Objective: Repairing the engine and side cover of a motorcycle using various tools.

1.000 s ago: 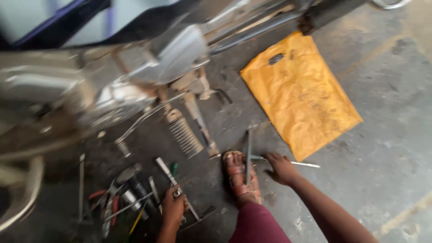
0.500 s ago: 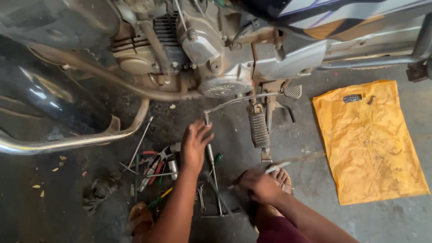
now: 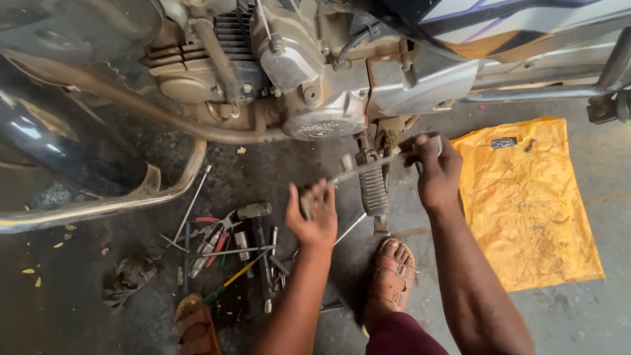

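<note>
A view from above of a person crouched beside a motorcycle, feet in brown sandals on a dark, oily concrete floor [image 3: 79, 309].

Nearest, at seven o'clock, a scatter of hand tools [image 3: 230, 246] lies on the floor (pliers, screwdrivers, thin rods), well apart from both hands.

At the centre, the left hand [image 3: 314, 215] has its fingers curled closed around the lower end of a long metal lever [image 3: 368, 165]. The lever's long axis runs from about eight o'clock up to two o'clock, passing just in front of the ribbed footpeg [image 3: 373, 190]. At its upper end the right hand [image 3: 436, 172] grips it too, fingers wrapped shut around a pale tip. So each hand holds one end, the left lower and nearer the viewer, the right higher and closer to the machine.

At three o'clock, a crumpled yellow plastic bag [image 3: 532, 204] lies flat on the floor.

Farthest, at twelve o'clock, sits the grimy engine [image 3: 296, 72], with the exhaust pipe [image 3: 98, 204] curving off toward nine o'clock.
</note>
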